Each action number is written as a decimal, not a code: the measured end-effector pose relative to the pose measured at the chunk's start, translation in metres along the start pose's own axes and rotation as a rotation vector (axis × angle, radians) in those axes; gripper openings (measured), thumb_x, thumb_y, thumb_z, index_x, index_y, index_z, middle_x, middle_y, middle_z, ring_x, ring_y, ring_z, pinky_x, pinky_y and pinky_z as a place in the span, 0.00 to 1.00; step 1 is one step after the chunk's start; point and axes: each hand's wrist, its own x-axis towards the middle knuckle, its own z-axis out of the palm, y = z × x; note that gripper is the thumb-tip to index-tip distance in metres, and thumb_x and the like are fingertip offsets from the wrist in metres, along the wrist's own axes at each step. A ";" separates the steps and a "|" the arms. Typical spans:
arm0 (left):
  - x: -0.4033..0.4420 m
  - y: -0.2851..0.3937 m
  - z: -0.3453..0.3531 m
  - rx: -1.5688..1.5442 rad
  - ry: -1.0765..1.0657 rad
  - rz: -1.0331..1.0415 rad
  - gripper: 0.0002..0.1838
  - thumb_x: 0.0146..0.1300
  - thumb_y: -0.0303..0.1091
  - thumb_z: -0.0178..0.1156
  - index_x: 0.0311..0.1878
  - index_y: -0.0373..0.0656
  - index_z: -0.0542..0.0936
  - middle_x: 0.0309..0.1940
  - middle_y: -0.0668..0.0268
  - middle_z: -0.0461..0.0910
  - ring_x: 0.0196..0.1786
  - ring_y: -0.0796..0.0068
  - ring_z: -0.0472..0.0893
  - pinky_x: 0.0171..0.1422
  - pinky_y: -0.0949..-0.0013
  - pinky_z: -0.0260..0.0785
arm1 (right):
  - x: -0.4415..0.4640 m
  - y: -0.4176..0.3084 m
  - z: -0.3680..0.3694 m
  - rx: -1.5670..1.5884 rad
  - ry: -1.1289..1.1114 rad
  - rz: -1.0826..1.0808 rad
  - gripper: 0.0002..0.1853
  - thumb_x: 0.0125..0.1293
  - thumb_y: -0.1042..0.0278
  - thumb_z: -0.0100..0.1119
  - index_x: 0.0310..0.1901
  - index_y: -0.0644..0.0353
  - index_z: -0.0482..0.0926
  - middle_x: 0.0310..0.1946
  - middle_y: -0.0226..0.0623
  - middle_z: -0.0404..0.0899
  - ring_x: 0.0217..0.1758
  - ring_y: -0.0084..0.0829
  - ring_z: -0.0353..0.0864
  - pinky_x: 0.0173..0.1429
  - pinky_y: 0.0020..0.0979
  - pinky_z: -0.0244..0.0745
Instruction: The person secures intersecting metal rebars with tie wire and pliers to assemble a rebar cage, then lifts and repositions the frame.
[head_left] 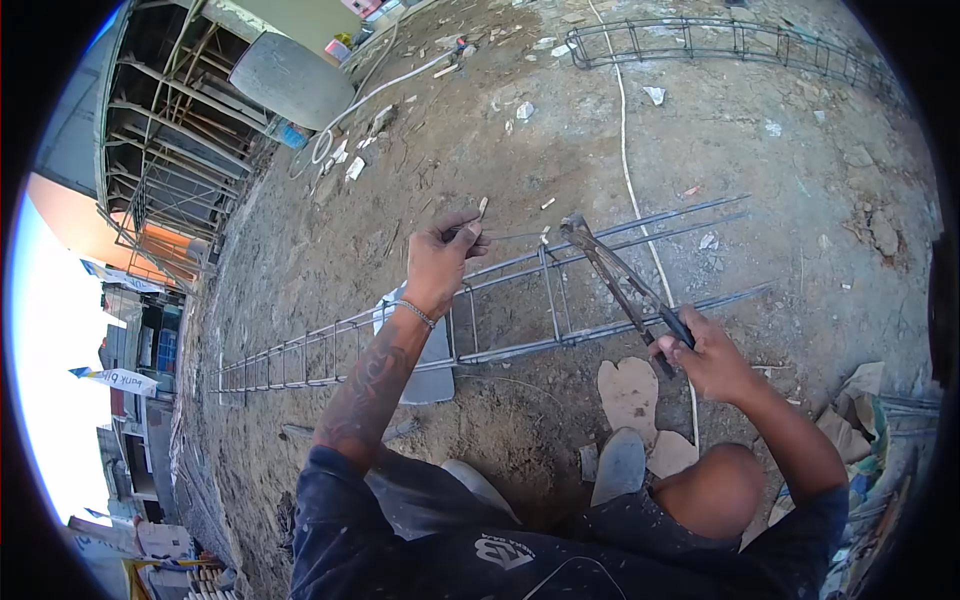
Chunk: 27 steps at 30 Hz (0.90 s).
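My left hand [441, 262] is raised over the far side of a long rebar cage [505, 353], its fingers pinched on a thin tie wire [516, 236]. The wire stretches right toward the cage's stirrups. My right hand [706, 362] is wrapped round the handles of long-handled pincers [612, 268]. The jaws of the pincers point up and left, above the cage's far bars, close to the wire's right end. Whether the jaws grip the wire, I cannot tell. Under the cage, left of the middle, lies a pale grey board [428, 375].
A second rebar cage [690, 38] lies on the dirt at the far right. A white hose [626, 150] runs across the ground and under the near cage. Flattened cardboard [628, 392] lies by my foot. A grey drum [290, 85] stands near scaffolding at the back left.
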 end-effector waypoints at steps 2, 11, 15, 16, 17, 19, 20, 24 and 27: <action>0.006 0.010 0.000 -0.008 0.012 0.024 0.14 0.60 0.26 0.55 0.47 0.28 0.74 0.35 0.59 0.78 0.36 0.73 0.80 0.41 0.75 0.74 | 0.003 -0.004 0.001 -0.020 0.045 0.046 0.13 0.61 0.64 0.55 0.33 0.65 0.66 0.25 0.43 0.69 0.30 0.34 0.70 0.36 0.34 0.66; 0.005 0.035 -0.017 -0.070 0.135 0.080 0.14 0.61 0.27 0.54 0.49 0.29 0.73 0.36 0.59 0.78 0.39 0.71 0.80 0.42 0.75 0.73 | 0.026 -0.031 -0.006 -0.622 0.172 0.123 0.17 0.60 0.57 0.55 0.33 0.67 0.71 0.29 0.51 0.74 0.32 0.46 0.75 0.36 0.40 0.69; -0.022 0.039 -0.013 -0.303 -0.018 0.016 0.16 0.62 0.27 0.54 0.51 0.30 0.71 0.39 0.60 0.78 0.43 0.70 0.79 0.43 0.77 0.71 | 0.035 -0.059 -0.010 -1.045 0.500 -0.420 0.21 0.60 0.54 0.55 0.38 0.69 0.73 0.35 0.50 0.76 0.32 0.42 0.78 0.35 0.39 0.71; -0.027 0.039 -0.009 -0.320 -0.052 -0.002 0.15 0.62 0.27 0.54 0.50 0.32 0.72 0.39 0.61 0.78 0.43 0.70 0.79 0.41 0.77 0.71 | 0.041 -0.072 -0.008 -0.732 0.398 -0.377 0.21 0.60 0.54 0.55 0.39 0.69 0.73 0.35 0.48 0.77 0.32 0.39 0.78 0.35 0.36 0.72; -0.028 0.040 -0.003 -0.331 -0.083 0.005 0.15 0.62 0.27 0.54 0.50 0.32 0.72 0.39 0.61 0.78 0.43 0.70 0.79 0.41 0.77 0.71 | 0.051 -0.091 -0.004 -0.422 0.311 -0.335 0.22 0.61 0.54 0.55 0.40 0.70 0.73 0.35 0.45 0.77 0.32 0.35 0.78 0.35 0.34 0.72; -0.030 0.038 0.006 -0.379 -0.128 -0.022 0.13 0.61 0.27 0.55 0.49 0.35 0.74 0.39 0.62 0.78 0.43 0.71 0.79 0.39 0.77 0.71 | 0.071 -0.115 0.009 0.258 0.090 -0.258 0.20 0.64 0.55 0.52 0.41 0.70 0.73 0.35 0.40 0.77 0.33 0.27 0.77 0.34 0.27 0.71; -0.030 0.037 0.010 -0.373 -0.145 -0.007 0.12 0.61 0.28 0.55 0.48 0.37 0.75 0.38 0.63 0.78 0.42 0.71 0.80 0.38 0.77 0.70 | 0.079 -0.121 0.014 0.243 0.109 -0.259 0.20 0.64 0.55 0.52 0.41 0.70 0.73 0.35 0.40 0.77 0.33 0.27 0.77 0.34 0.27 0.71; -0.026 0.036 -0.003 -0.451 -0.302 -0.012 0.19 0.58 0.38 0.60 0.49 0.37 0.74 0.39 0.63 0.76 0.46 0.70 0.78 0.44 0.74 0.70 | 0.092 -0.147 0.025 0.611 0.134 -0.262 0.15 0.67 0.60 0.49 0.42 0.66 0.72 0.35 0.36 0.77 0.34 0.22 0.77 0.35 0.21 0.72; -0.010 0.029 -0.017 -0.304 -0.479 0.685 0.33 0.53 0.50 0.64 0.55 0.35 0.69 0.49 0.58 0.72 0.53 0.66 0.73 0.55 0.67 0.65 | 0.092 -0.158 0.033 0.787 0.187 -0.183 0.14 0.67 0.61 0.49 0.43 0.65 0.71 0.35 0.37 0.77 0.35 0.22 0.77 0.36 0.20 0.73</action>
